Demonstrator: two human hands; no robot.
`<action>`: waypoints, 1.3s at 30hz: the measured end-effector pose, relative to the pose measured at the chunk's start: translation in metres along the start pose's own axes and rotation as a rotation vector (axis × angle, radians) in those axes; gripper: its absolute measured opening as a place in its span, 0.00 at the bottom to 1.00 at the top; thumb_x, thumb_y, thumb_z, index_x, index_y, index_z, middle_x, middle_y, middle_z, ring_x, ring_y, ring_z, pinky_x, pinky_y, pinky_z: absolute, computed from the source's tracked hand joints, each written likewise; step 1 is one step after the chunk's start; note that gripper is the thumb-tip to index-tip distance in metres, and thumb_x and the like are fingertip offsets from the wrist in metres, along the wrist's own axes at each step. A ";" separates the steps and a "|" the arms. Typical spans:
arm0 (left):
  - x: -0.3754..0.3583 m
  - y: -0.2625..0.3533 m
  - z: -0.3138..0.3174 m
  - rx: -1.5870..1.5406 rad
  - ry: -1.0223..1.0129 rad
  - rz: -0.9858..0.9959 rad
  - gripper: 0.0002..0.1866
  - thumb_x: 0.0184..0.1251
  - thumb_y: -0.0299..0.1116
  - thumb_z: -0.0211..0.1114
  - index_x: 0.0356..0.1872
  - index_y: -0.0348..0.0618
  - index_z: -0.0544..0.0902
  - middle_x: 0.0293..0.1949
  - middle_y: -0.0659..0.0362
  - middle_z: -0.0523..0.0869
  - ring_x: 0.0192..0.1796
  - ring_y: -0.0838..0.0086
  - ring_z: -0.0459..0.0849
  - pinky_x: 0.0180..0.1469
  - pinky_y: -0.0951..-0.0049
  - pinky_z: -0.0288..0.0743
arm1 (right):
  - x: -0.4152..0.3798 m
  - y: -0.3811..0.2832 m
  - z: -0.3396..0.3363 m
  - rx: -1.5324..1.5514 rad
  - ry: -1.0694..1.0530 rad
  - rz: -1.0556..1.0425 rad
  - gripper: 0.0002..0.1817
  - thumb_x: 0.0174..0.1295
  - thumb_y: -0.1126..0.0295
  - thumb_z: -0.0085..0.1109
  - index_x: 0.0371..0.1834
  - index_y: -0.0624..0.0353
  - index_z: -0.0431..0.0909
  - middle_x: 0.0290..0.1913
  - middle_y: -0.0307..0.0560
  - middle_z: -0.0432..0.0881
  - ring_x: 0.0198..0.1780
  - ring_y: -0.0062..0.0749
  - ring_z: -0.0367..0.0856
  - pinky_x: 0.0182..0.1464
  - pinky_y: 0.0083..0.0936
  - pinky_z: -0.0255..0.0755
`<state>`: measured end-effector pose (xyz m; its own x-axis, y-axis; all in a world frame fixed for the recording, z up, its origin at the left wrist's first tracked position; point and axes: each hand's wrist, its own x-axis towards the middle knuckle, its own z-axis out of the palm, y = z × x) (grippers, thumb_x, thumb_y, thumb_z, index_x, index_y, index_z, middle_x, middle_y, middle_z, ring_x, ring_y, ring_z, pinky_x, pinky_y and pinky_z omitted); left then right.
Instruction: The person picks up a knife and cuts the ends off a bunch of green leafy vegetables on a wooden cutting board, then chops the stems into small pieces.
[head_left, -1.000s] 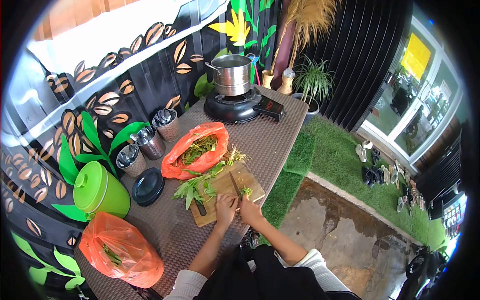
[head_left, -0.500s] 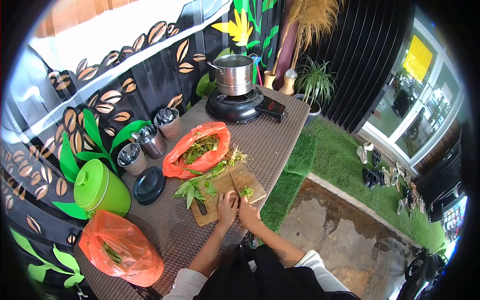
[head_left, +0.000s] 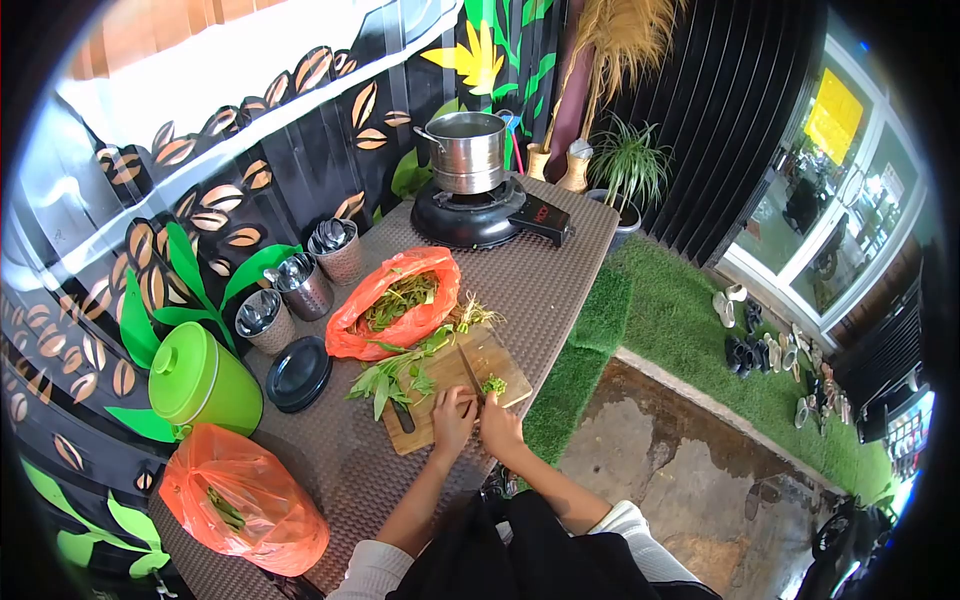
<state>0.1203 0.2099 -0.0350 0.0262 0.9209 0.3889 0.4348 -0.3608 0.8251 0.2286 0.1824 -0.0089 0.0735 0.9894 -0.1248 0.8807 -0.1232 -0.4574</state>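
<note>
A wooden cutting board [head_left: 424,430] lies near the table's edge. On it, my right hand [head_left: 499,424] is wrapped round the handle of a knife [head_left: 468,367], whose blade points away from me. Close beside the blade, my left hand [head_left: 454,414] has its fingers curled down on the board; what they press on is hidden. A small heap of chopped green stems [head_left: 494,384] sits right of the knife. Leafy green stalks [head_left: 392,380] lie on the board's left side. Behind the board, an open orange plastic bag [head_left: 372,322] holds more greens, with loose roots [head_left: 474,313] next to it.
A steel pot [head_left: 468,158] stands on a black portable stove [head_left: 466,222] at the back. Along the wall are cups of cutlery [head_left: 304,287], a black lid [head_left: 298,374] and a green lidded container [head_left: 205,380]. Another orange bag [head_left: 250,500] sits at the front left.
Both hands stay at the board with almost the same pose. The right hand and knife have shifted only slightly, and the view has moved a little.
</note>
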 end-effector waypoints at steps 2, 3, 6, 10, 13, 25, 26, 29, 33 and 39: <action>0.002 -0.001 0.000 0.023 0.016 0.031 0.11 0.54 0.25 0.65 0.39 0.37 0.78 0.37 0.56 0.85 0.45 0.61 0.79 0.47 0.64 0.73 | 0.004 0.005 -0.005 -0.034 -0.013 0.027 0.15 0.62 0.70 0.46 0.49 0.65 0.59 0.28 0.64 0.82 0.34 0.58 0.83 0.36 0.48 0.77; 0.002 -0.003 0.001 0.046 0.033 0.058 0.11 0.53 0.24 0.66 0.39 0.37 0.78 0.37 0.56 0.85 0.43 0.62 0.81 0.45 0.65 0.75 | 0.004 0.005 -0.007 -0.036 -0.011 0.030 0.15 0.62 0.70 0.46 0.49 0.65 0.59 0.28 0.64 0.82 0.34 0.58 0.83 0.36 0.48 0.77; 0.009 -0.003 0.009 -0.203 0.038 -0.136 0.12 0.50 0.22 0.68 0.37 0.36 0.79 0.37 0.57 0.86 0.36 0.68 0.83 0.40 0.68 0.77 | 0.006 0.008 -0.010 -0.011 -0.007 0.075 0.15 0.63 0.68 0.46 0.48 0.65 0.60 0.29 0.65 0.81 0.35 0.59 0.83 0.37 0.49 0.76; 0.020 -0.023 0.020 -0.301 -0.001 -0.252 0.13 0.46 0.22 0.71 0.35 0.37 0.81 0.33 0.58 0.86 0.32 0.75 0.83 0.36 0.73 0.77 | 0.009 0.014 -0.018 0.033 -0.081 0.034 0.16 0.63 0.67 0.45 0.48 0.65 0.59 0.31 0.68 0.81 0.37 0.63 0.81 0.39 0.52 0.75; 0.027 -0.023 0.016 -0.111 -0.054 -0.279 0.16 0.43 0.22 0.74 0.36 0.38 0.80 0.31 0.60 0.87 0.32 0.82 0.81 0.34 0.81 0.73 | 0.008 0.012 -0.024 0.036 -0.101 0.014 0.16 0.63 0.68 0.45 0.49 0.66 0.59 0.33 0.69 0.80 0.38 0.63 0.81 0.40 0.52 0.75; 0.024 -0.026 0.014 -0.124 -0.038 -0.200 0.08 0.51 0.22 0.69 0.33 0.38 0.81 0.30 0.57 0.87 0.33 0.78 0.84 0.36 0.79 0.75 | 0.016 0.006 -0.010 -0.057 -0.022 -0.009 0.17 0.62 0.71 0.46 0.51 0.66 0.60 0.31 0.65 0.82 0.36 0.57 0.83 0.38 0.45 0.78; 0.025 -0.022 0.010 -0.133 -0.036 -0.183 0.07 0.52 0.21 0.67 0.33 0.38 0.81 0.31 0.56 0.86 0.33 0.75 0.84 0.37 0.77 0.75 | 0.017 0.007 -0.010 -0.060 -0.033 0.014 0.16 0.62 0.72 0.45 0.51 0.64 0.60 0.32 0.65 0.82 0.36 0.56 0.84 0.39 0.44 0.78; 0.031 -0.018 -0.010 -0.033 -0.010 -0.110 0.06 0.53 0.20 0.63 0.33 0.38 0.81 0.32 0.52 0.84 0.35 0.66 0.82 0.41 0.70 0.74 | 0.017 0.008 -0.005 -0.035 -0.008 0.028 0.17 0.62 0.72 0.45 0.53 0.65 0.59 0.32 0.64 0.82 0.37 0.56 0.84 0.39 0.45 0.78; 0.041 -0.029 -0.050 0.259 0.057 -0.085 0.08 0.52 0.19 0.61 0.35 0.39 0.82 0.35 0.48 0.81 0.44 0.54 0.76 0.53 0.61 0.69 | 0.016 0.009 -0.007 -0.022 -0.028 0.016 0.19 0.62 0.72 0.44 0.56 0.66 0.58 0.33 0.65 0.82 0.38 0.56 0.83 0.40 0.46 0.78; 0.040 -0.053 -0.061 0.376 -0.007 -0.142 0.14 0.46 0.19 0.63 0.37 0.42 0.82 0.44 0.48 0.79 0.51 0.55 0.74 0.56 0.61 0.67 | 0.016 0.010 -0.006 0.031 -0.075 0.053 0.21 0.63 0.70 0.43 0.57 0.66 0.57 0.36 0.66 0.81 0.41 0.57 0.83 0.42 0.47 0.77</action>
<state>0.0434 0.2565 -0.0383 -0.0527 0.9591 0.2780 0.7334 -0.1518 0.6627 0.2410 0.1972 -0.0100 0.0832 0.9732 -0.2144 0.8617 -0.1784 -0.4751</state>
